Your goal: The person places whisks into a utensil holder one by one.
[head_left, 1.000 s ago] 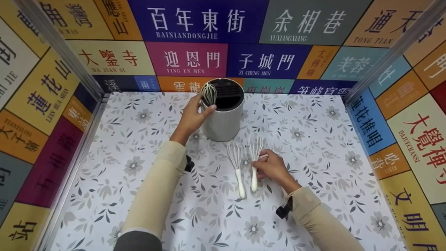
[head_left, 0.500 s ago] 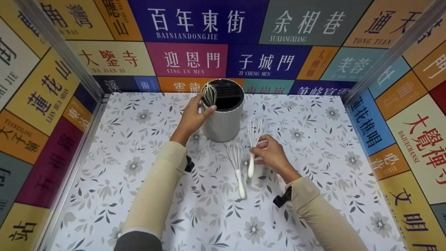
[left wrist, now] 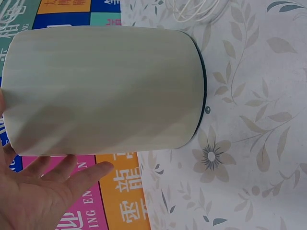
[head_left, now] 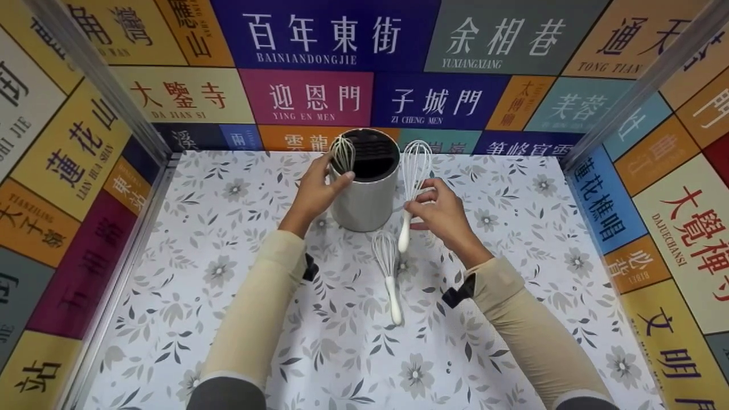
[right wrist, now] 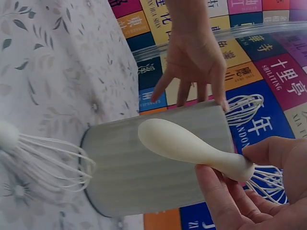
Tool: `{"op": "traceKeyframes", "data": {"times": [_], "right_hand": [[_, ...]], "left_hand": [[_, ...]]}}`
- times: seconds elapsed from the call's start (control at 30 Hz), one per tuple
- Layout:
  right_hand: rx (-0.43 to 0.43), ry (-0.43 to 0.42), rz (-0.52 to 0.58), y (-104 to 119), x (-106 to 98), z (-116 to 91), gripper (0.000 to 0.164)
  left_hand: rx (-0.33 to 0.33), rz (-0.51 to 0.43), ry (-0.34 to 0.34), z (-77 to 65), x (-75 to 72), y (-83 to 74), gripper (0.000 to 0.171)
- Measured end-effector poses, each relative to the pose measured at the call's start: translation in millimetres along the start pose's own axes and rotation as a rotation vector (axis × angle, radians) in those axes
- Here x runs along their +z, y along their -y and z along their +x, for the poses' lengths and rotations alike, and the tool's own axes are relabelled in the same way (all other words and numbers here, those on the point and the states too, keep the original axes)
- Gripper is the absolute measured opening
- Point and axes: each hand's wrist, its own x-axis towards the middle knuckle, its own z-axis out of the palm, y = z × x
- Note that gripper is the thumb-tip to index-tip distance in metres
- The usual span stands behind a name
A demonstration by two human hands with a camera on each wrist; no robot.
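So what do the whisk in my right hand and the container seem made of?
The whisk's handle looks like plastic: smooth, cream-coloured, softly matte. Its thin, pale wires may be coated metal or plastic. The container could be ceramic or painted metal: pale, rigid-looking wall, faintly banded, low sheen.

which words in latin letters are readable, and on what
Back wall:
"BAINIANDONGJIE"
"YUXIANGXIANG"
"TONG TIAN"
"DA JIAN SI"
"YING EN MEN"
"ZI CHENG MEN"
"SHILITING" (right wrist view)
Left wall:
"LIAN HUA SHAN"
"TIANZILING"
Right wall:
"DAJUECHANSI"
"BIBEI"
Other wall lettering is too small, blurred or cut off; I see none on the container or whisks.
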Motion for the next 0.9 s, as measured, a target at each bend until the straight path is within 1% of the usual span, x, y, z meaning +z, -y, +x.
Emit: {"op": "traceKeyframes", "data": {"times": [0.2,0.4,0.53,0.63,0.77,0.9], "right_hand": [[-0.075,-0.026,0.012,32,4,14,0.051],[-0.181,-0.065,0.035,59,11,25,0.051],[-0.233,-0.083,0.000,74,16,32,0.051],[-0.273,-0.096,-0.021,82,21,38,0.051],[-0.336,-0.136,-0.030,87,29,48,0.049],[-0.366,-0.185,-0.050,88,38,59,0.047]], "left_hand": [[0.016,0.011,-0.003,0.5,0.2,0.7,0.077],[0.020,-0.007,0.019,-1.0,-0.6,0.6,0.079],[0.028,-0.007,0.017,-1.1,-0.3,0.9,0.078],[0.032,-0.012,0.013,-1.0,-0.5,1.0,0.078],[0.034,-0.008,0.014,-1.2,-1.2,0.6,0.078],[0.048,-0.006,0.013,-0.3,-1.0,1.6,0.077]]}}
